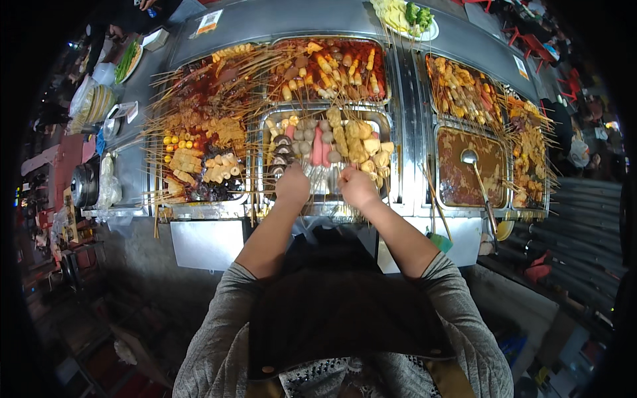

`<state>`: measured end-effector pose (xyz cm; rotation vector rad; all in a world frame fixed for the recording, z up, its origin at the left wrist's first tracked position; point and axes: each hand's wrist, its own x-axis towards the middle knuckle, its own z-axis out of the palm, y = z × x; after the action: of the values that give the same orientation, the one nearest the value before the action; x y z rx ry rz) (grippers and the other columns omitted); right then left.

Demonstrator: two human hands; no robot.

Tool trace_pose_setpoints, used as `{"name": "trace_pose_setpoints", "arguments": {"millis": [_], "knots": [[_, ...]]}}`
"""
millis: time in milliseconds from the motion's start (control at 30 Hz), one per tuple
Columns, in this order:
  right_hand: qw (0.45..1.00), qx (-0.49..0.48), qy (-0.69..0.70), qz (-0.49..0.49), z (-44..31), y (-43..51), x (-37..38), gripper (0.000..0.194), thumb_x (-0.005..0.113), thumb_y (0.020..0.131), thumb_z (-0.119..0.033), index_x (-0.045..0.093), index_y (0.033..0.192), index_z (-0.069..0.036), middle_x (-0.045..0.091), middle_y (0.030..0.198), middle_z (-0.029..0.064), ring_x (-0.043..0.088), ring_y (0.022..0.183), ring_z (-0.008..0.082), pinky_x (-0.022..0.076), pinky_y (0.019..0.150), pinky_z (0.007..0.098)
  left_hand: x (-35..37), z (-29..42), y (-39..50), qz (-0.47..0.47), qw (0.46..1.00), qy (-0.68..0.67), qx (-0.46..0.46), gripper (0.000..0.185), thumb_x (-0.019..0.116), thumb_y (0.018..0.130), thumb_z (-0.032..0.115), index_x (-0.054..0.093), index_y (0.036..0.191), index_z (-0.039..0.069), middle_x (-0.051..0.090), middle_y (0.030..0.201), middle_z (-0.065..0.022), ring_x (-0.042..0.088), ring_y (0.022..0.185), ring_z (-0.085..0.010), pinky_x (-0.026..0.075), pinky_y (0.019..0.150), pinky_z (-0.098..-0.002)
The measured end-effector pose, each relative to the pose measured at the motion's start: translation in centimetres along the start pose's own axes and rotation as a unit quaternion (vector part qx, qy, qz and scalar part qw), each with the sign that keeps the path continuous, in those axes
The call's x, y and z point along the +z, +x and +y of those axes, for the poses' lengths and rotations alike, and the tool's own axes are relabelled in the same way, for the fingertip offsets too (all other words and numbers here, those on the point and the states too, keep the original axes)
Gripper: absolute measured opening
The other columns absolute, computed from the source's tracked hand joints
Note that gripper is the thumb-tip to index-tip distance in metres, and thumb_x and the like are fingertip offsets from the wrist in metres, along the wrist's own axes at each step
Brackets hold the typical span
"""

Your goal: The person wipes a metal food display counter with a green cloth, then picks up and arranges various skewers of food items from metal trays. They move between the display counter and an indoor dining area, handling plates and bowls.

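Note:
Skewered food fills a steel tray (389, 149) in front of me: mushroom slices (281, 149), grey balls (304, 135), pink sausages (317, 149) and yellowish folded pieces (356, 133). My left hand (292, 185) is over the tray's near left part, just below the mushroom slices, with its fingers curled. Over the near right part is my right hand (356, 186), its fingers bent close to the sticks below the sausages. Thin bamboo sticks show between and under both hands. The fingertips are too small and partly hidden, so what each hand grips is unclear.
Trays of skewers in red broth stand behind (328, 64) and to the left (199, 104). On the right, a ladle (469, 157) rests in a tray of brown sauce (455, 174). Sticks jut over the tray rims. A vegetable plate (434, 33) lies behind; a pot (85, 185) stands far left.

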<state>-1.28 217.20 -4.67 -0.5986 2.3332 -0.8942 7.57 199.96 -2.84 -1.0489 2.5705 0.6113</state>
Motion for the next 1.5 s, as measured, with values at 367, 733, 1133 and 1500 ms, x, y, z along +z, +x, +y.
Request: {"name": "trace_pose_setpoints", "arguments": {"millis": [367, 733, 1133, 1500], "knots": [[0.945, 0.043, 0.307, -0.101, 1.5, -2.3, -1.7, 0.008, 0.061, 0.099, -0.01, 0.061, 0.104, -0.004, 0.059, 0.08, -0.0014, 0.055, 0.064, 0.0079, 0.0516, 0.058, 0.026, -0.1, -0.5, -1.3, 0.072, 0.994, -0.076, 0.029, 0.033, 0.05, 0.093, 0.011, 0.064, 0.124, 0.011, 0.06, 0.13, -0.0185, 0.065, 0.103, -0.0407, 0.054, 0.089, -0.0477], [0.92, 0.06, 0.371, -0.107, 2.6, -7.1, -2.9, 0.008, 0.056, 0.1, -0.004, 0.06, 0.107, -0.001, 0.062, 0.085, 0.0019, 0.055, 0.063, 0.007, 0.0484, 0.06, 0.0236, -2.6, -0.2, -0.5, 0.041, 0.998, 0.034, 0.033, 0.039, 0.048, 0.093, 0.006, 0.054, 0.131, 0.004, 0.055, 0.134, -0.0221, 0.066, 0.106, -0.0399, 0.056, 0.087, -0.0475], [0.918, 0.082, 0.372, -0.108, 2.3, -8.7, -4.5, 0.011, 0.059, 0.101, -0.011, 0.06, 0.11, -0.004, 0.063, 0.087, 0.0008, 0.056, 0.066, 0.006, 0.0484, 0.06, 0.0226, -1.9, 1.6, 2.9, -0.028, 0.996, 0.081, -0.031, 0.035, 0.047, 0.099, 0.011, 0.046, 0.132, -0.001, 0.052, 0.134, -0.0248, 0.066, 0.11, -0.0401, 0.057, 0.089, -0.0465], [0.914, 0.043, 0.393, -0.088, 3.0, -9.3, -4.2, 0.012, 0.059, 0.102, -0.013, 0.062, 0.11, -0.004, 0.063, 0.088, -0.0002, 0.057, 0.075, 0.0063, 0.0491, 0.067, 0.0225, -0.1, -3.1, 7.9, -0.172, 0.956, -0.235, 0.03, 0.014, 0.065, 0.091, 0.015, 0.057, 0.099, 0.008, 0.066, 0.087, -0.0081, 0.064, 0.074, -0.0192, 0.051, 0.061, -0.0342]]}}
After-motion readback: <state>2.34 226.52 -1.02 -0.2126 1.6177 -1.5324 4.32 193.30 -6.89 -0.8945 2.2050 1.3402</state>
